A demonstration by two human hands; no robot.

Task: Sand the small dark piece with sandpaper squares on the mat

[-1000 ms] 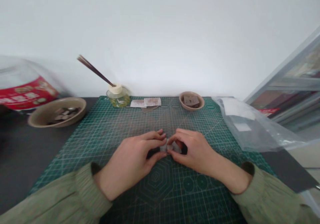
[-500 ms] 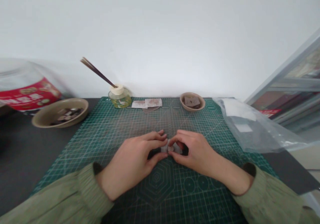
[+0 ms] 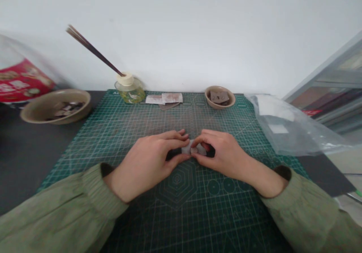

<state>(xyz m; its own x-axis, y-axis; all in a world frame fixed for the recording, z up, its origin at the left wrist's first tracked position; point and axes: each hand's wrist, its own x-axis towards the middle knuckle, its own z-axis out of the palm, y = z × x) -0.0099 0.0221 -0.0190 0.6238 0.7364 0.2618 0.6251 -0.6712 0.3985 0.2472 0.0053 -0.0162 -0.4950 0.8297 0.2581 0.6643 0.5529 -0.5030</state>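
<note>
Soft light brightens the wall [image 3: 181,38], with blur and stretching toward the edges.

The grey piece [image 3: 186,147] looks matt, the bag [image 3: 304,134] glossy plastic.

Looks like a home craft desk [image 3: 22,158], judging by the green cutting mat [image 3: 118,119], reed diffuser [image 3: 130,91] and beige bowl [image 3: 31,113].

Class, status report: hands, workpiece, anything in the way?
Left hand at grey material, grip unclear. Right hand pinches there. Material over green mat; hands partly block view.
</note>
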